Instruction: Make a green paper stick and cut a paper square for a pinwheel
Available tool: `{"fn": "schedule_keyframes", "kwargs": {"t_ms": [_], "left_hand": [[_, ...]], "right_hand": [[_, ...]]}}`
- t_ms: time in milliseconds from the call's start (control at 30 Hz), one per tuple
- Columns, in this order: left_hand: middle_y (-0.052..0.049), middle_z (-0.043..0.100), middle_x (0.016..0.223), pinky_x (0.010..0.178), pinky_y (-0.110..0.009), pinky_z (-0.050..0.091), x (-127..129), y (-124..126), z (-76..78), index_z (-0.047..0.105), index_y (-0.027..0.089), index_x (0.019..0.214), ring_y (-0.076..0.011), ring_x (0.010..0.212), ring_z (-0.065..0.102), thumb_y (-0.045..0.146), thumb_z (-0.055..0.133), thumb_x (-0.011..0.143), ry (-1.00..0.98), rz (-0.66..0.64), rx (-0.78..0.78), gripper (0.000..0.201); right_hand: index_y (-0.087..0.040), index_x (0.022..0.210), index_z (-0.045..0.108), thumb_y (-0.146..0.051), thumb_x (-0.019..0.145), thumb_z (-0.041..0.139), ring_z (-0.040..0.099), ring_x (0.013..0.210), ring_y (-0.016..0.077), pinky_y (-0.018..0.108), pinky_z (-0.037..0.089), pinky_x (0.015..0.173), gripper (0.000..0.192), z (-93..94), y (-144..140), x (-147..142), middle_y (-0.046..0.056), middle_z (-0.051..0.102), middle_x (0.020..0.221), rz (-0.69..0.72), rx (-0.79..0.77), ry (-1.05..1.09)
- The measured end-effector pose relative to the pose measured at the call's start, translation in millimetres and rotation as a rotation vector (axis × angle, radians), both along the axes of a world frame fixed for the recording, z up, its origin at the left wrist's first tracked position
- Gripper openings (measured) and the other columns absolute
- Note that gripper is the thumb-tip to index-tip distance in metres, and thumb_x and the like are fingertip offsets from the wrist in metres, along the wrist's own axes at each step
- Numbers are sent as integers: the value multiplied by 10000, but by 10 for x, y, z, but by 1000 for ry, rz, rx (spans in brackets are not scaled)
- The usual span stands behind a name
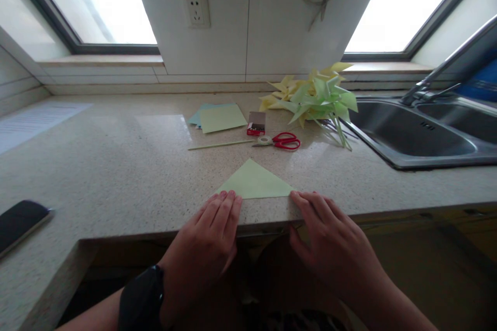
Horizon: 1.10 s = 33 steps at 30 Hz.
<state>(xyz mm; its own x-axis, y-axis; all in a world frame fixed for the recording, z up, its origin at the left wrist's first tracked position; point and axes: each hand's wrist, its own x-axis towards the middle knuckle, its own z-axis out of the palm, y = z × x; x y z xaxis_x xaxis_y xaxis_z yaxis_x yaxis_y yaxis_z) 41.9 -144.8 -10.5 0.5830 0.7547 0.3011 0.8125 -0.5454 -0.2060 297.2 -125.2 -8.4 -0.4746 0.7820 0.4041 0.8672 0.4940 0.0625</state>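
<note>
A light green sheet folded into a triangle [254, 182] lies flat near the front edge of the speckled counter [128, 176]. My left hand [209, 238] rests palm down at the counter edge, fingertips touching the triangle's left corner. My right hand [330, 243] lies the same way, fingertips at the triangle's right corner. Neither hand grips anything. A dark watch sits on my left wrist.
Red-handled scissors [281, 140], a thin green stick [221, 145], a small box [256, 123] and flat paper sheets [219, 116] lie further back. A heap of green and yellow paper pinwheels [318, 97] sits beside the steel sink [419, 134]. A dark phone [19, 220] lies at left.
</note>
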Motion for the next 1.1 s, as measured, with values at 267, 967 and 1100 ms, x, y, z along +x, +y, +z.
{"fn": "schedule_keyframes", "kwargs": {"t_ms": [267, 967, 1100], "left_hand": [[-296, 673, 1282, 960, -509, 601, -102, -93, 79, 594, -64, 1310, -374, 1124, 689, 101, 516, 873, 85, 89, 28, 473], [-200, 725, 1094, 793, -502, 625, -252, -160, 166, 657, 17, 1246, -324, 935, 695, 55, 523, 868, 73, 117, 47, 403], [-118, 722, 979, 745, -464, 615, -317, -159, 159, 666, 75, 1215, -282, 856, 679, 9, 535, 888, 43, 0, 52, 358]], "right_hand": [[-93, 1339, 526, -194, 838, 610, 594, 1176, 351, 525, 537, 1030, 518, -25, -8, 28, 159, 648, 1219, -4, -5, -9], [-65, 1338, 526, -233, 862, 611, 554, 1199, 372, 551, 492, 1060, 512, -8, -18, 1, 179, 624, 1236, -40, -17, 15], [-82, 1389, 508, -218, 893, 591, 516, 1252, 367, 551, 463, 1063, 521, 56, -48, -104, 177, 599, 1331, -3, -11, 87]]}}
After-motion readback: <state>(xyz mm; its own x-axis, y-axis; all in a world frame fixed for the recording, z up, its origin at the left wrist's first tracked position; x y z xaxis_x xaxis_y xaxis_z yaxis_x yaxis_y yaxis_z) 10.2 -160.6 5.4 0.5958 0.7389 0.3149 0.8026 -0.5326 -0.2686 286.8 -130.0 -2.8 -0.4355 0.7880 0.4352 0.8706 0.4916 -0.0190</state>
